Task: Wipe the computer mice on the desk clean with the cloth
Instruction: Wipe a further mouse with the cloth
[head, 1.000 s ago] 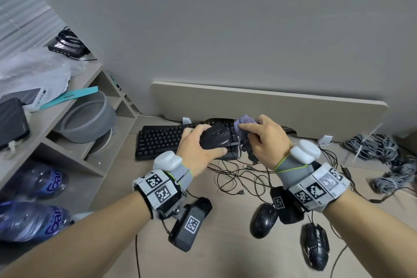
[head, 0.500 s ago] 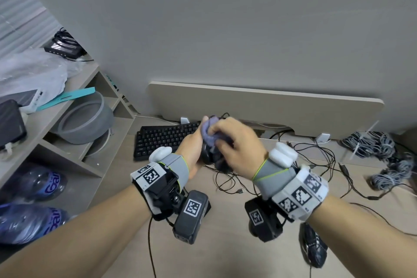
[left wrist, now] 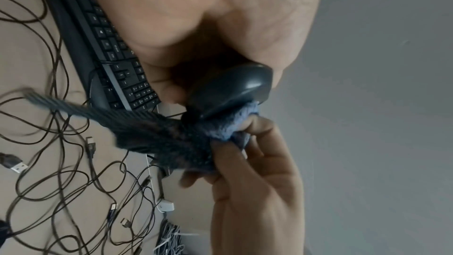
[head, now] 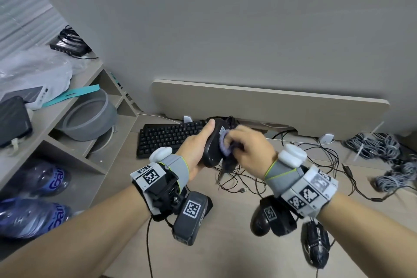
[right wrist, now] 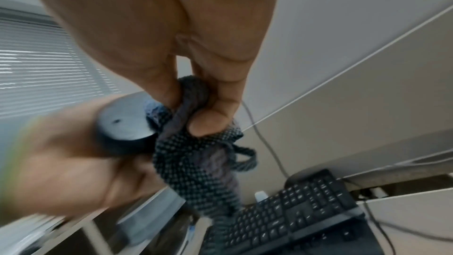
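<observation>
My left hand (head: 198, 151) grips a black mouse (head: 212, 149) lifted off the desk and tipped on its side, thumb along its top edge. My right hand (head: 246, 149) pinches a bunched purple-grey cloth (head: 225, 149) and presses it against the mouse's underside. In the left wrist view the mouse (left wrist: 232, 86) sits in the fingers with the cloth (left wrist: 171, 135) trailing below it. The right wrist view shows the cloth (right wrist: 196, 143) against the mouse (right wrist: 125, 123). Two more black mice (head: 260, 221) (head: 317, 245) lie on the desk at the front right.
A black keyboard (head: 167, 137) lies behind my hands, with tangled black cables (head: 293, 165) to the right and grey cable bundles (head: 383, 149) farther right. A shelf unit (head: 67, 119) with a grey bowl (head: 88, 117) and water bottles (head: 33, 198) stands at the left.
The mouse has been lifted off the keyboard and tipped onto its side. The cloth hand moved from its right end onto its underside and rubs there.
</observation>
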The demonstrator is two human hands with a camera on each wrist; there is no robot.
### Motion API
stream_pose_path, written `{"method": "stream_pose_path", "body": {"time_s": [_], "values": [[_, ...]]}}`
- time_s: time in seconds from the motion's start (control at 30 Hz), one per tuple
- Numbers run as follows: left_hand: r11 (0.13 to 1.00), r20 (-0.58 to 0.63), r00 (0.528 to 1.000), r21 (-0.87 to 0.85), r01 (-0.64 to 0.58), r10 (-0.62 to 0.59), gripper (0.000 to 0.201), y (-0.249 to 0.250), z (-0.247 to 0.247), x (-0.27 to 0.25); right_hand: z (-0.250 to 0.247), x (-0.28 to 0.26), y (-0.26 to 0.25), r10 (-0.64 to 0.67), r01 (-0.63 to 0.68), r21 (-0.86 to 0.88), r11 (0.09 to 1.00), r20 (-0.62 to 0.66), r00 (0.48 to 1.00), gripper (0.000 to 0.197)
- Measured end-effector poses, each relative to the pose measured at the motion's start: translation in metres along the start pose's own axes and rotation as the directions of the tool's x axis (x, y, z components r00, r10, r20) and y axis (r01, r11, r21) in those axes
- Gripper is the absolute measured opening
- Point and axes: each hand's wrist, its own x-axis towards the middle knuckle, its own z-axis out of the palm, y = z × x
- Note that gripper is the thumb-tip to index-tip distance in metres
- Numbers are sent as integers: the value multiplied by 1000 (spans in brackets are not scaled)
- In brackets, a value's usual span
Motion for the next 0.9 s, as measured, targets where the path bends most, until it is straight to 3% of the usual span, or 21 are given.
{"method": "stream_pose_path", "body": {"time_s": [0.1,0.23,0.3,0.37,0.43,0.53,0.57,0.6,0.63,0.67,0.7,0.77,0.9], "values": [[1000,-8,1000,24,-17,18,49,-2,7,-1,-10,13,-1,88,-82,43,996,-169,982,24],[1000,-61,998,-13,-13,12,44,3,6,3,-9,5,-23,-23,31,85,996,-92,996,23],[999,-59,998,-34,12,-14,50,3,5,3,-19,10,-19,103,-71,190,979,-164,981,21],[999,-75,997,-41,28,-31,57,2,2,2,-32,18,-14,259,-151,410,900,-223,940,26],[998,-78,996,-40,41,-44,58,1,1,1,-41,22,-15,336,-144,603,784,-218,916,28],[997,-23,998,-58,58,-59,56,5,7,-4,-35,20,-21,399,-185,783,593,-87,913,21],[996,-6,998,-74,57,-58,55,6,9,-5,-28,18,-19,401,-211,764,610,-68,914,18],[994,6,999,-98,53,-53,55,9,10,-7,-22,15,-15,386,-238,657,715,-88,918,14],[992,9,999,-118,46,-45,55,11,11,-7,-16,13,-11,332,-239,467,851,-129,934,10],[990,6,999,-136,40,-39,54,12,11,-7,-12,9,-10,261,-218,260,941,-144,954,19],[987,-2,999,-156,33,-34,54,13,11,-6,-7,6,-9,197,-183,115,976,-131,972,34],[982,-40,999,-186,10,-18,53,12,10,-4,-2,1,-16,125,-122,44,992,-78,989,57],[984,-101,994,-178,17,-36,52,14,11,-2,6,-2,-21,-50,49,-9,999,-90,995,44]]}}
